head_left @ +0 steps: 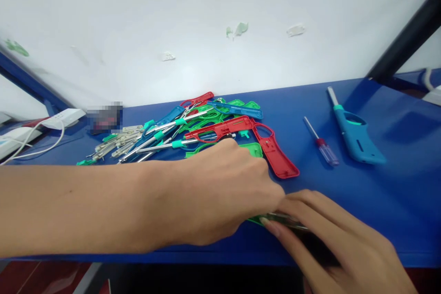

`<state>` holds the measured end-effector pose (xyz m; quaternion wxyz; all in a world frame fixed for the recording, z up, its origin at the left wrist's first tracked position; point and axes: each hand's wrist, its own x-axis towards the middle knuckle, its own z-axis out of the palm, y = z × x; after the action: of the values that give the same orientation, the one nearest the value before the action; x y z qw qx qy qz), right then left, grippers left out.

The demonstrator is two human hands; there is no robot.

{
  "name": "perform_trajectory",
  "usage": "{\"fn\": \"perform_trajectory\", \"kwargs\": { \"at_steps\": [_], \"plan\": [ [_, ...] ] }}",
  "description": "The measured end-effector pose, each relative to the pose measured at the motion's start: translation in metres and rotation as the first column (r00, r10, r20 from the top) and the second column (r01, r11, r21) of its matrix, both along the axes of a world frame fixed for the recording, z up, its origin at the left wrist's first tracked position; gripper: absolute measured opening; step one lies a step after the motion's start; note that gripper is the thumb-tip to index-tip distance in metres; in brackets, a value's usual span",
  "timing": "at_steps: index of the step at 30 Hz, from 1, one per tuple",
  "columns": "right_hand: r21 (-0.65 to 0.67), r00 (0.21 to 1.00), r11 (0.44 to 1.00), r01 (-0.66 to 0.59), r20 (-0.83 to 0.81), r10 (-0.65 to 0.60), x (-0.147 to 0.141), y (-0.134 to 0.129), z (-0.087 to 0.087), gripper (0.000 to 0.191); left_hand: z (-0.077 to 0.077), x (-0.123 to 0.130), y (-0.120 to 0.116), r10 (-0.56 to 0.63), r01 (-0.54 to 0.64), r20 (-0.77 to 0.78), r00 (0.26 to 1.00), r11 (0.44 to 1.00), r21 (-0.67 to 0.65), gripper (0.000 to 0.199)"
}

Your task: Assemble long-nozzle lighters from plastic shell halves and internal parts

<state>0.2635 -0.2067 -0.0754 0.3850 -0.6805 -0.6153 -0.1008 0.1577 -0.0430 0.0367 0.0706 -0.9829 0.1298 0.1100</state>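
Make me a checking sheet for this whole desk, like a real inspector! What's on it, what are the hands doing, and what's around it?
Surface: blue tabletop, shiny.
Job's things: green piece with something shiny beside it, partly hidden by the hands.
Clutter: mixed pile of red shells, green and blue shells, and metal tubes; screwdriver beside blue lighter.
Grip: right hand pinches the green piece; left hand meets it, fingertips hidden.
Cables: white cable, looped at the far left.
Surroundings: white wall, marked by patches.
Spills: nothing seen.
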Motion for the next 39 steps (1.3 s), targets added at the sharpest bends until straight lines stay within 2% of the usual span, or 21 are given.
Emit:
{"fn": "perform_trajectory", "kwargs": {
  "at_steps": [4,9,11,14,18,23,26,32,34,39],
  "plan": [
    [-0.014,1.000,1.000,0.000,-0.016,0.000,0.000,0.000,-0.001,0.024,-0.007,-0.008,0.007,-0.014,0.014,0.099,0.995,1.000,0.004,0.032],
    [-0.006,1.000,1.000,0.012,-0.026,-0.012,0.000,-0.002,-0.005,0.022,-0.012,-0.018,0.015,0.134,-0.134,0.032,0.990,0.991,-0.014,0.018],
    [-0.005,0.999,1.000,0.018,-0.031,-0.018,-0.001,-0.002,-0.006,0.022,-0.019,-0.023,0.016,0.227,-0.222,0.051,0.973,0.970,-0.098,0.017],
    [-0.028,0.998,0.999,0.020,-0.051,-0.021,-0.002,-0.003,-0.006,0.020,-0.033,-0.033,0.017,0.341,-0.289,0.112,0.933,0.899,-0.329,0.016],
    [-0.072,0.996,0.997,0.018,-0.089,-0.025,0.000,-0.003,-0.004,0.014,-0.047,-0.043,0.018,0.384,-0.262,0.185,0.905,0.844,-0.468,0.015],
    [-0.102,0.993,0.995,0.015,-0.112,-0.027,0.004,-0.001,-0.001,0.014,-0.047,-0.044,0.025,0.397,-0.245,0.183,0.899,0.804,-0.542,0.017],
    [-0.122,0.994,0.993,0.000,-0.107,-0.013,0.005,0.002,0.000,0.015,-0.048,-0.042,0.028,0.443,-0.267,0.171,0.880,0.760,-0.593,0.018],
    [-0.057,0.984,0.987,0.150,-0.084,-0.155,0.000,0.012,0.005,0.025,-0.055,-0.043,0.029,0.532,-0.262,0.178,0.828,0.647,-0.716,0.017],
    [-0.036,0.985,0.987,0.157,-0.066,-0.159,-0.002,0.015,0.007,0.029,-0.056,-0.045,0.029,0.532,-0.240,0.202,0.822,0.646,-0.725,0.014],
    [-0.044,0.989,0.990,0.132,-0.065,-0.135,-0.001,0.018,0.007,0.027,-0.060,-0.046,0.030,0.505,-0.167,0.295,0.811,0.683,-0.711,0.014]
  ]
}}
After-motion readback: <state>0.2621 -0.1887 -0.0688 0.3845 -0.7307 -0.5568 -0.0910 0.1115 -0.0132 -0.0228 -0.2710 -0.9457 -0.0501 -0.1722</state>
